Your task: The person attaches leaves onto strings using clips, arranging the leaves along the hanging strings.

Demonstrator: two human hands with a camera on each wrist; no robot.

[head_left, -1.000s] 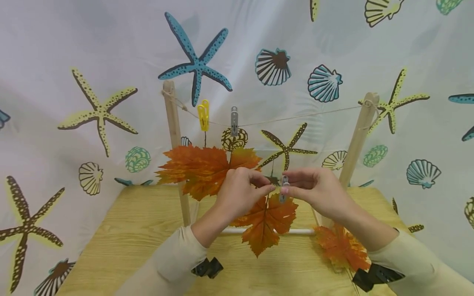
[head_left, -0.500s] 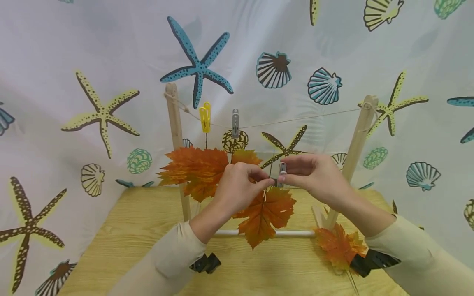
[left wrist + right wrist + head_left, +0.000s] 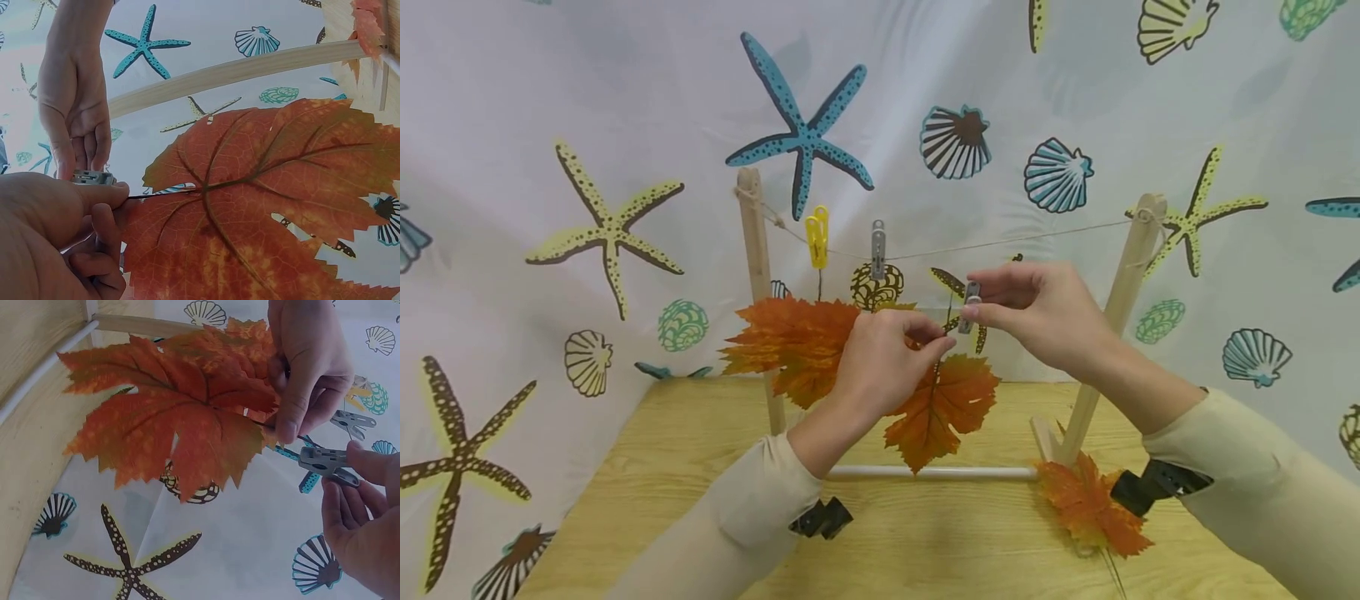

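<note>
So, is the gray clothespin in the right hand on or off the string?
Off: in the head view, the right hand pinches the gray clothespin below the string, with patterned cloth visible between them.

L hand (image 3: 887, 354) & R hand (image 3: 1052, 317) both bare. L sleeve (image 3: 730, 517) pale cream, long, plain, w/ soft creases nr its cuff edge; R sleeve (image 3: 1247, 475) same colour & cut. Each stops a bit short of the wrist. Blk blocky L unit (image 3: 822, 518) juts out under L cuff; blk angular R unit (image 3: 1157, 487), looks wider, under R cuff. Fine detail too dark to tell.
</note>
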